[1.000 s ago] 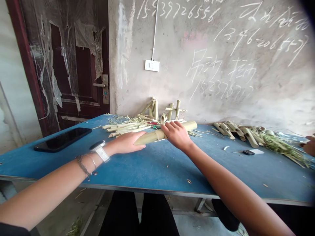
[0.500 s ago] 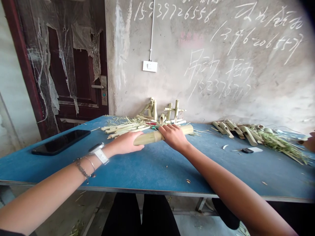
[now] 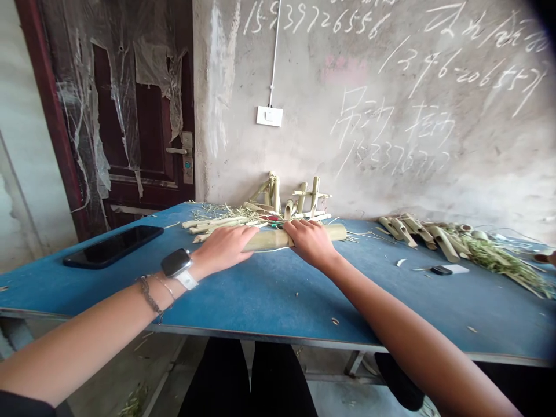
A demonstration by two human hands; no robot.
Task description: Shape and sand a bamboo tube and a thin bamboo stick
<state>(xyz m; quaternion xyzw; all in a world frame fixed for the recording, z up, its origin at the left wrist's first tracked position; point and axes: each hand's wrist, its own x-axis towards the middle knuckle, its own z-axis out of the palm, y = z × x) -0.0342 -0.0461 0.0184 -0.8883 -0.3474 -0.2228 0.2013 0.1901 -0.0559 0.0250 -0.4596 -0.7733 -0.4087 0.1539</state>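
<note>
Our left hand point(image 3: 228, 249) and right hand point(image 3: 310, 240) were curled around the bamboo tube point(image 3: 270, 239), at twelve o'clock over the blue table point(image 3: 260, 301) — if we slipped, that round thing could have rolled and bumped the pale sticks point(image 3: 208, 223) at eleven.

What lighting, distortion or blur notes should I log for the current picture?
Head view: the wall washes out pale at right, and the top right corner goes black; head view: the door frame leans, probably lens distortion; head view: the left hand and right hand look fairly clear, another person's hand at right is cut off.
</note>
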